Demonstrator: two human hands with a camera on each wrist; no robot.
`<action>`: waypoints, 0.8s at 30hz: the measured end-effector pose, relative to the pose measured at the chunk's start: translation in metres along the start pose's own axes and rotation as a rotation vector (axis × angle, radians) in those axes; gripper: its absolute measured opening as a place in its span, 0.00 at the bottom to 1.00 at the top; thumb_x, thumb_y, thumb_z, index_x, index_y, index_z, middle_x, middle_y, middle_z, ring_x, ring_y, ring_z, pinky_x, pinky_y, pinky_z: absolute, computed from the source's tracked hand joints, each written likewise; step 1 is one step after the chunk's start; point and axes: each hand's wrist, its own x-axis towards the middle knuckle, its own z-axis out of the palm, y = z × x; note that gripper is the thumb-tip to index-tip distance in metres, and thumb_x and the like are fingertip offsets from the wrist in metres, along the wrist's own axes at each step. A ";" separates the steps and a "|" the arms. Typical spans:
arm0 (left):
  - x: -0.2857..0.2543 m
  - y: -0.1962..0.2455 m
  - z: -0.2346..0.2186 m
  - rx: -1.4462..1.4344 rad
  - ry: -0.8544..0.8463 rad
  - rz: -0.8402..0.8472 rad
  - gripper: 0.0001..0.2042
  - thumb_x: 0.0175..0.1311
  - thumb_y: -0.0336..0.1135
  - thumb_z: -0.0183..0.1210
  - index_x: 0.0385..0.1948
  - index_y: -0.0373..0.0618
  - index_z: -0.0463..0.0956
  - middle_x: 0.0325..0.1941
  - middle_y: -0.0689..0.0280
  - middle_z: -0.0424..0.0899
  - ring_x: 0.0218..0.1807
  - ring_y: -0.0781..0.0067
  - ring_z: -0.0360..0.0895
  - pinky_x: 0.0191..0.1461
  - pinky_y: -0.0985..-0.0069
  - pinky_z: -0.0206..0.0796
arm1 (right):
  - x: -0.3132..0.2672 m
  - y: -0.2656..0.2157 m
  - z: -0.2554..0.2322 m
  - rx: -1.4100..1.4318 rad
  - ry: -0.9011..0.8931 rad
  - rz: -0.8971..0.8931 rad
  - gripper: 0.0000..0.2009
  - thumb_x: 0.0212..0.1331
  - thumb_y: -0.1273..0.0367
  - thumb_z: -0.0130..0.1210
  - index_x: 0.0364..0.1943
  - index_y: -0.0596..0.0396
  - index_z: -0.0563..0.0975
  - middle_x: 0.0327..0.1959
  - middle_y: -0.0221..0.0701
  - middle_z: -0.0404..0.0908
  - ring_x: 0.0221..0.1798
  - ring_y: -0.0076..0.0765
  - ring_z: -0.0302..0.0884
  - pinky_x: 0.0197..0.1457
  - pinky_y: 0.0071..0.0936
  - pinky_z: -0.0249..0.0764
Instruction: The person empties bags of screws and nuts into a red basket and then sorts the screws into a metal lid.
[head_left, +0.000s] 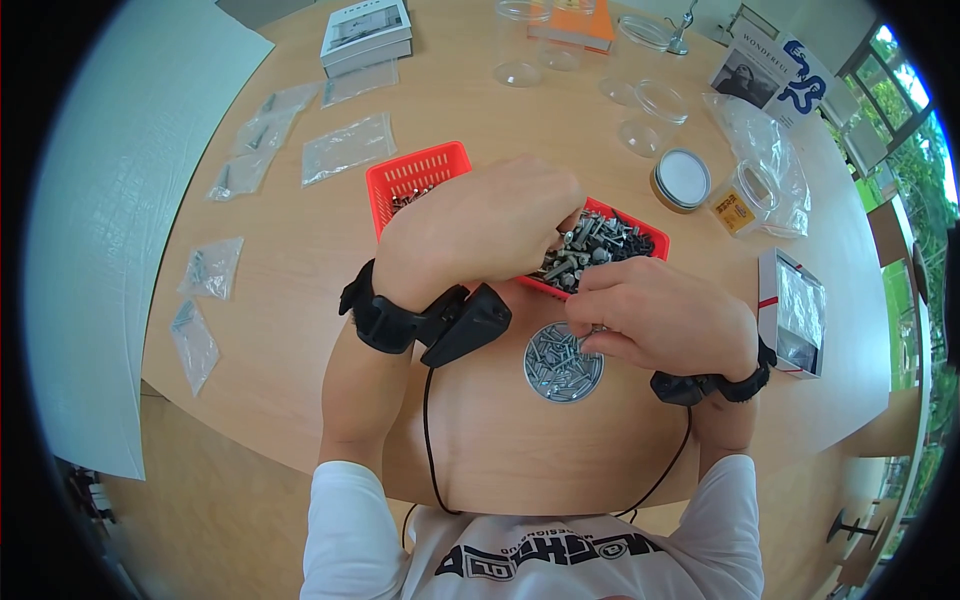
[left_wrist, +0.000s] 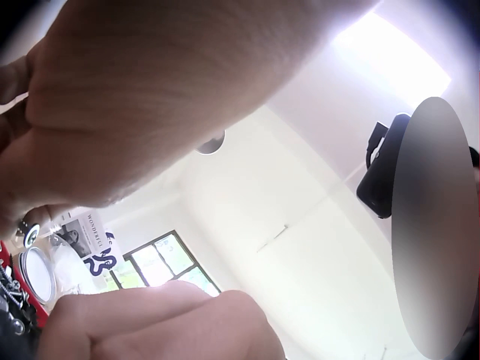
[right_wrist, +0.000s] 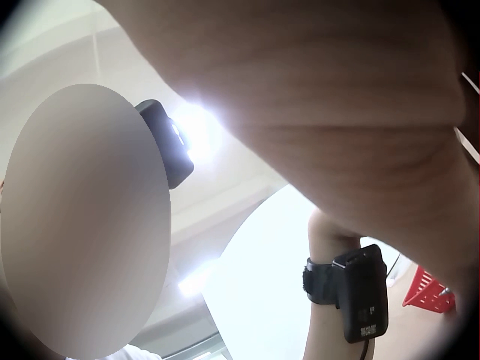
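My left hand (head_left: 485,218) reaches across two red baskets, its fingers at the left part of the right-hand basket (head_left: 660,243), which holds mixed bolts and screws (head_left: 600,243). In the left wrist view, its fingers pinch a small round metal piece (left_wrist: 31,235). The right hand (head_left: 668,315) is bent over the right edge of a round container of silver screws (head_left: 563,362), thumb and fingertips close together; whether they hold a screw is hidden. Copper-coloured screws (head_left: 408,197) lie in the left-hand basket (head_left: 376,200), partly covered by the left forearm.
Small plastic bags (head_left: 350,150) lie to the left, near stacked books (head_left: 366,38). Behind and to the right are clear jars (head_left: 640,137), a round tin (head_left: 683,180), a large plastic bag (head_left: 765,150) and an open box (head_left: 795,315). Cables hang from both wrists.
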 end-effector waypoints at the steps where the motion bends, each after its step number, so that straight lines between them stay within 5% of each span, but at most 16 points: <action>1: -0.002 0.003 -0.004 0.015 -0.006 -0.015 0.07 0.57 0.25 0.56 0.37 0.40 0.78 0.36 0.56 0.81 0.45 0.54 0.77 0.49 0.65 0.70 | 0.001 -0.002 -0.001 -0.001 -0.021 0.017 0.09 0.57 0.70 0.62 0.38 0.57 0.77 0.36 0.38 0.77 0.43 0.52 0.77 0.46 0.42 0.73; 9: -0.011 0.013 -0.011 0.048 -0.025 0.054 0.07 0.57 0.26 0.60 0.37 0.40 0.78 0.36 0.58 0.82 0.45 0.56 0.78 0.48 0.66 0.71 | -0.012 -0.001 -0.016 -0.024 0.121 0.016 0.16 0.53 0.71 0.65 0.46 0.57 0.77 0.40 0.40 0.80 0.48 0.51 0.77 0.52 0.42 0.73; 14: -0.009 0.030 -0.017 -0.093 -0.233 0.019 0.08 0.56 0.28 0.63 0.38 0.43 0.80 0.36 0.61 0.83 0.44 0.59 0.79 0.46 0.66 0.72 | -0.026 0.008 -0.029 -0.044 0.258 0.058 0.16 0.53 0.69 0.68 0.45 0.58 0.79 0.37 0.36 0.82 0.38 0.42 0.81 0.40 0.33 0.76; 18: -0.009 0.018 -0.013 -0.067 -0.152 -0.010 0.10 0.51 0.27 0.66 0.36 0.45 0.80 0.34 0.63 0.82 0.43 0.60 0.80 0.44 0.67 0.72 | -0.026 0.013 -0.034 -0.025 0.286 0.104 0.15 0.53 0.71 0.68 0.45 0.60 0.79 0.36 0.35 0.82 0.36 0.36 0.82 0.40 0.30 0.77; 24: 0.003 -0.022 0.014 0.080 -0.049 -0.137 0.15 0.42 0.25 0.70 0.35 0.44 0.79 0.36 0.61 0.82 0.45 0.58 0.79 0.46 0.65 0.73 | -0.014 0.042 -0.028 0.027 0.309 0.151 0.14 0.52 0.72 0.65 0.44 0.58 0.79 0.34 0.39 0.83 0.37 0.46 0.82 0.42 0.37 0.77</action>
